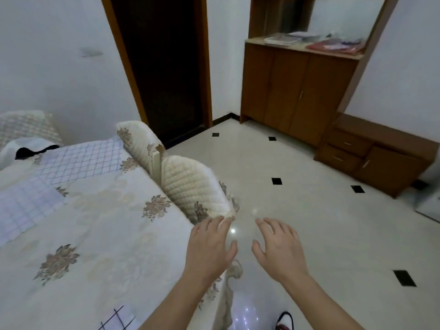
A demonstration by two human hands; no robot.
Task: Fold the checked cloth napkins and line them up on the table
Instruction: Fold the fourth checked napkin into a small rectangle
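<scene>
Two pale blue checked napkins lie flat on the cream flowered tablecloth (100, 234): one (81, 158) at the far side, one (23, 206) at the left edge of view. A corner of a white napkin with dark checks (116, 320) shows at the bottom. My left hand (209, 248) hovers with fingers spread over the table's right edge, holding nothing. My right hand (278, 248) is stretched out over the floor, fingers straight, also holding nothing.
Two chairs with quilted cream covers (190, 186) (140, 141) stand against the table's right side. Past them lies a shiny tiled floor (309, 210), a dark doorway (162, 67) and a brown wooden cabinet (297, 91) with a lower drawer unit (371, 156).
</scene>
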